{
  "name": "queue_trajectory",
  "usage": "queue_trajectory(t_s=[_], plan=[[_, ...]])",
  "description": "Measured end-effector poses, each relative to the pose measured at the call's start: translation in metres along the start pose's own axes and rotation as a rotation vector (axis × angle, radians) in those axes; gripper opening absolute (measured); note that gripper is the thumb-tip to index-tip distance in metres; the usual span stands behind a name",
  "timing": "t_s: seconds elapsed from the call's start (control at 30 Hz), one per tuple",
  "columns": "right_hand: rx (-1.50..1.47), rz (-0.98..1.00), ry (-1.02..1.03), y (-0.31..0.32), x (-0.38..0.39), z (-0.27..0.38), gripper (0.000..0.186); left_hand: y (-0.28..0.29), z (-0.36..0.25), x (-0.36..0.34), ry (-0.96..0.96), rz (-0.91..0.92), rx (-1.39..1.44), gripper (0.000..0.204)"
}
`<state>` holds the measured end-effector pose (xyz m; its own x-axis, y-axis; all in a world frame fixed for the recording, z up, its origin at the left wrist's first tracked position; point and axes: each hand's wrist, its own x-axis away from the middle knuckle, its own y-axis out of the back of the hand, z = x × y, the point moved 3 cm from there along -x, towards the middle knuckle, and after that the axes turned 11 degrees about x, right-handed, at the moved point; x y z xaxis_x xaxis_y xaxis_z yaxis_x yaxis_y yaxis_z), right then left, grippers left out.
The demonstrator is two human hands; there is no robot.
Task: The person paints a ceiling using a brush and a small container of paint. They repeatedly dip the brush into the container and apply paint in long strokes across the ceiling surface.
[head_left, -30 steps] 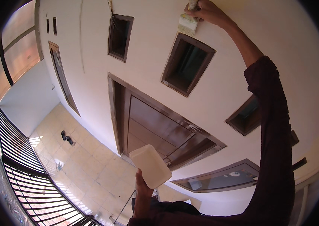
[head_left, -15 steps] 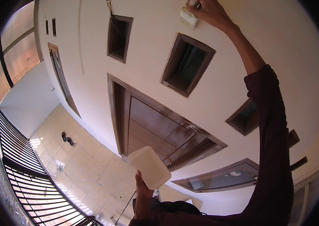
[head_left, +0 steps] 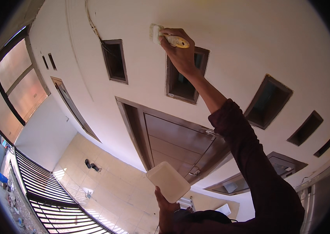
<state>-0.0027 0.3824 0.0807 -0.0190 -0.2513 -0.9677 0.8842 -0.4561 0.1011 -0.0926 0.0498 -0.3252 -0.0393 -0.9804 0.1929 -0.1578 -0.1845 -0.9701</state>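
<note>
High on the white wall, my right hand (head_left: 178, 46) grips a wide paintbrush (head_left: 156, 34) by its pale handle with a yellow end. Its whitish bristles point left and lie at the wall, just above a small brown-framed window (head_left: 180, 87). Lower down, my left hand (head_left: 165, 204) holds a shallow cream tray (head_left: 168, 182) with rounded corners, its thumb along the near edge. The tray overlaps the lower part of a brown door in the picture. My right arm, in a dark sleeve, crosses the wall from the lower right.
A brown door (head_left: 180, 136) stands in the wall beneath several small recessed windows. Cables (head_left: 91, 21) run down the wall at the upper left. On the tiled floor (head_left: 114, 175) lies a pair of dark shoes (head_left: 92, 165). A black barred railing (head_left: 52, 202) borders the left side.
My right hand has moved left and down across the wall with the paintbrush, which has turned from bristles down to bristles left. The view has shifted; the left hand still holds the tray.
</note>
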Motion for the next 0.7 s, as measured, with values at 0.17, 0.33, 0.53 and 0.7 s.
queue_trajectory(t_s=[0.17, 0.33, 0.53, 0.7], plan=[[0.042, -0.086, -0.080, 0.002, 0.000, -0.026, 0.020, 0.002, -0.010, 0.001, -0.031, 0.016, -0.059, 0.063], [0.258, -0.161, -0.064, 0.054, 0.010, -0.009, 0.017, 0.005, -0.011, -0.004, 0.011, 0.041, 0.076, 0.062], [0.518, -0.330, -0.035, 0.142, 0.043, 0.015, 0.021, 0.005, -0.007, -0.011, 0.020, 0.039, 0.066, 0.062], [0.355, -0.276, 0.084, 0.121, 0.047, 0.041, 0.026, 0.003, -0.007, -0.014, 0.037, 0.055, 0.029, 0.061]])
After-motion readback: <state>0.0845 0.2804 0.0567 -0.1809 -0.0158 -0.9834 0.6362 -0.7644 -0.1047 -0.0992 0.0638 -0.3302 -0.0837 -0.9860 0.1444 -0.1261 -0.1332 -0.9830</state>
